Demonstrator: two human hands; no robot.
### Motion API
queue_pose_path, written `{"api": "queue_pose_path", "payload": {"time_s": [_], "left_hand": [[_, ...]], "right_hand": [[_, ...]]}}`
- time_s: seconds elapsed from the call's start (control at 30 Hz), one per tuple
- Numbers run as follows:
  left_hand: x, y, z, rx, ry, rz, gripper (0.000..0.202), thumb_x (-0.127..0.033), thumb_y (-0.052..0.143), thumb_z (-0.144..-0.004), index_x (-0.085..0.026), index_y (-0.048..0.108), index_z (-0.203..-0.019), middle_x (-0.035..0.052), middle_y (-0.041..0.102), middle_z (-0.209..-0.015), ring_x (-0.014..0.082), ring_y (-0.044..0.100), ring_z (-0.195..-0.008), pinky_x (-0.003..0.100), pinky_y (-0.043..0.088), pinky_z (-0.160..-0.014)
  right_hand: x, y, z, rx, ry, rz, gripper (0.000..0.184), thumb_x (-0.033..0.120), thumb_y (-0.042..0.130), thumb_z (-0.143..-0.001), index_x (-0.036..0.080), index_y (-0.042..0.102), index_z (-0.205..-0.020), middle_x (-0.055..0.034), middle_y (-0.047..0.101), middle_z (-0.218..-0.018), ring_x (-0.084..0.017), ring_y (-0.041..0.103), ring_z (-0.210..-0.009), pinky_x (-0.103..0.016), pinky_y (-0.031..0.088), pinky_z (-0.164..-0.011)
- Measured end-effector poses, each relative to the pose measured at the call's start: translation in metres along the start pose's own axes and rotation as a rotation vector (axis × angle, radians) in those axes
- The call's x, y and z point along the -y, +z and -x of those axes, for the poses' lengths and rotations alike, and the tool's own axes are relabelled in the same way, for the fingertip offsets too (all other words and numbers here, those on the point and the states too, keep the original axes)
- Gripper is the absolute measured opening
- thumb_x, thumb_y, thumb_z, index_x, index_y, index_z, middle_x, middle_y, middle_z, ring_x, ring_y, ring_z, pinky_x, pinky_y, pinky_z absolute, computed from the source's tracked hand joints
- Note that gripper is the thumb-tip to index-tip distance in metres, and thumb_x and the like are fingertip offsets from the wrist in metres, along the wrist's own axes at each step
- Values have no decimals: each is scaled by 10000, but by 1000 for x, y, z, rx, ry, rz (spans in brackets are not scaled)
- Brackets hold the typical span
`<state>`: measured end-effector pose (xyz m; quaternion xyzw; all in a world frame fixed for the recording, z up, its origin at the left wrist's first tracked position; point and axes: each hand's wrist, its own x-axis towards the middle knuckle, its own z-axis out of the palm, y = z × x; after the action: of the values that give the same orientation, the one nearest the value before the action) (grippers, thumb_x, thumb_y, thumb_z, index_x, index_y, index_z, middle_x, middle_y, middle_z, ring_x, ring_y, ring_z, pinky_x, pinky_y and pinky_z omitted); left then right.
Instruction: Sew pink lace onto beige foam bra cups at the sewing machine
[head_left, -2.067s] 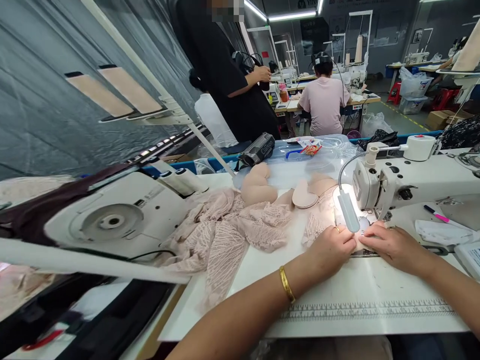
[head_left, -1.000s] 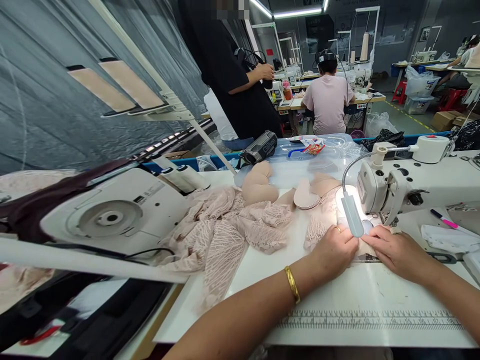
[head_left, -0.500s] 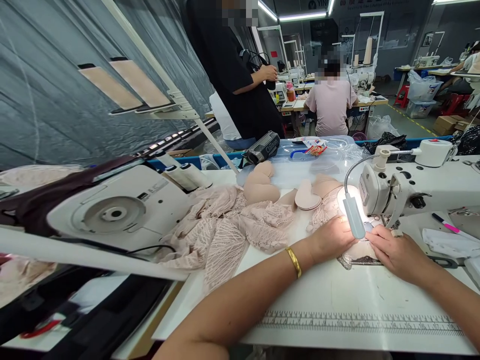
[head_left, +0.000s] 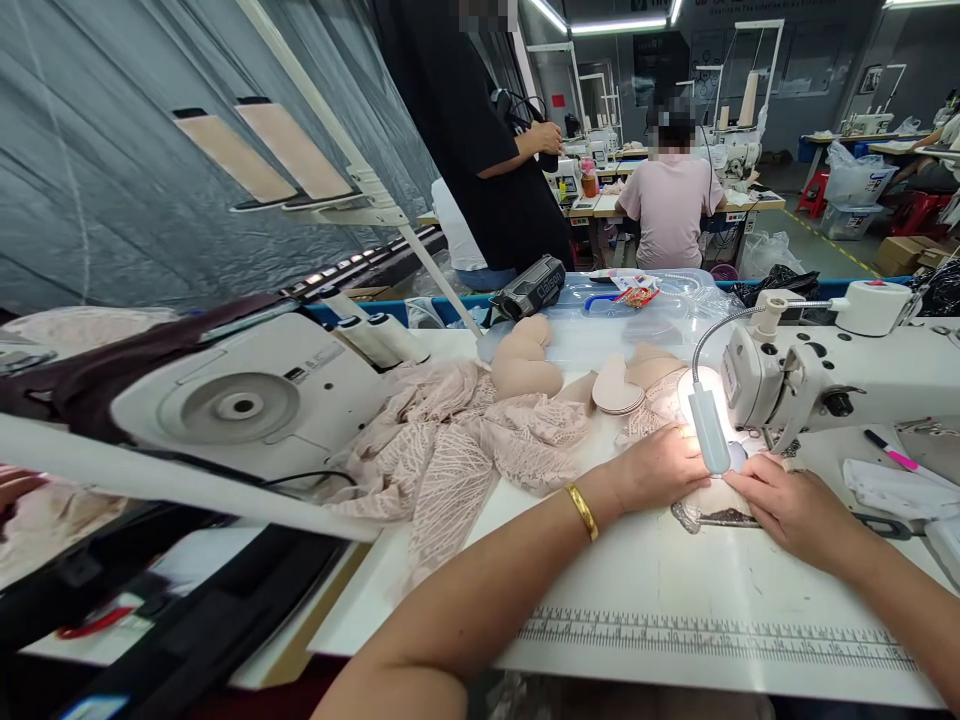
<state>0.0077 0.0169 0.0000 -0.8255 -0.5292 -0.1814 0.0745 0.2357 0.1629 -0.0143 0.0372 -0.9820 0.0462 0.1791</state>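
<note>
My left hand (head_left: 660,466), with a gold bangle at the wrist, presses its bent fingers onto a beige lace-trimmed fabric piece (head_left: 721,498) by the sewing machine's needle area. The head of the white sewing machine (head_left: 832,375) stands just beyond. From the right, my right hand (head_left: 787,502) grips the same piece, its fingertips close to the left hand's. A small grey gooseneck lamp (head_left: 708,430) shines on the work and covers some left fingertips. More beige lace (head_left: 652,425) lies behind the left hand. The needle and the stitching point are hidden.
Crumpled beige lace fabric (head_left: 450,440) and stacked beige foam cups (head_left: 619,385) lie to the left. A second sewing machine (head_left: 247,400) is tilted there, near thread cones (head_left: 270,145). A pink-black pen (head_left: 891,450) lies right. A measuring scale (head_left: 712,640) runs along the front. Two people are beyond.
The whole view has shifted slightly. Both hands stay at the fabric by the needle area, with the right fingertips a little further left against the piece.
</note>
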Motion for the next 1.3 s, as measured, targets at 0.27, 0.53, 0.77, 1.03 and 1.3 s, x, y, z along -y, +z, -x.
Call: {"api": "queue_pose_path", "payload": {"time_s": [0.27,0.53,0.77,1.03,1.3], "left_hand": [[6,-1,-4,37,-40,-4,191,-210,537,-1062,-190,725,-1041,83,759,-1103,233,672,-1082,389,503,-1017],[6,0,-9,93,-183,-92,135,-144,568,-988,-163,682,-920,103,724,-1020,260,648,-1006,410,503,-949],[-23,-21,11,28,-290,-6,206,-18,525,-953,-156,660,-1027,90,724,-1029,208,676,-936,332,548,-836],[-160,-25,50,-378,-1007,1754,538,-573,810,-897,-172,703,-1239,142,768,-1146,237,748,-1058,373,580,-975],[-142,-17,30,-1240,-1198,1864,464,-337,972,-741,-169,744,-1109,91,781,-1191,235,738,-1087,334,602,-996]], "right_hand": [[1,-2,-4,-4,5,39,333,95,429,-1021,198,659,-1240,-49,600,-879,-189,565,-703,-289,357,-512],[-4,1,-2,-23,31,-8,317,145,436,-1051,234,659,-1258,-64,659,-931,-206,618,-764,-302,405,-542],[24,-8,-8,8,399,-630,214,430,478,-1108,274,561,-1228,-48,743,-980,-228,703,-823,-371,562,-704],[93,-8,-18,-184,628,-1108,422,600,655,-987,274,604,-1250,43,609,-736,-181,630,-661,-311,557,-633],[127,-10,18,-365,283,-866,232,245,596,-1056,351,728,-1215,-19,688,-904,-185,660,-786,-284,557,-661]]}}
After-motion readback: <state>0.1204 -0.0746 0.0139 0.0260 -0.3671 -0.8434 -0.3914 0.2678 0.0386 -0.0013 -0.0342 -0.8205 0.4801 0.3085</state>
